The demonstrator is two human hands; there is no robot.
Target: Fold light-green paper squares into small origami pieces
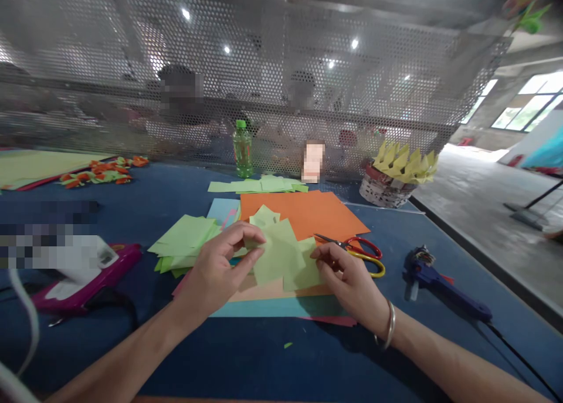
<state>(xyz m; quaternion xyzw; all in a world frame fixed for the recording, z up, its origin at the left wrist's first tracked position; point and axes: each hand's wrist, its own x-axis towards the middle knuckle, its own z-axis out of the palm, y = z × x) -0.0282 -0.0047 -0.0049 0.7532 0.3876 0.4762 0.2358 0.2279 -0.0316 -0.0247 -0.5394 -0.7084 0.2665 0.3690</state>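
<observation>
My left hand pinches a light green paper square by its left edge, between thumb and fingers. My right hand has its fingers curled at the right edge of another light green paper square, which overlaps the first. Both sheets sit above a layered pile of coloured paper with an orange sheet at its far side. A stack of green paper squares lies left of my left hand. Scissors with red and yellow handles rest just beyond my right hand, partly hidden by it.
A blue glue gun with a cord lies right. A magenta device stands left, near small orange-green paper pieces. Green strips, a green bottle and a basket with yellow paper points stand before a perforated metal screen.
</observation>
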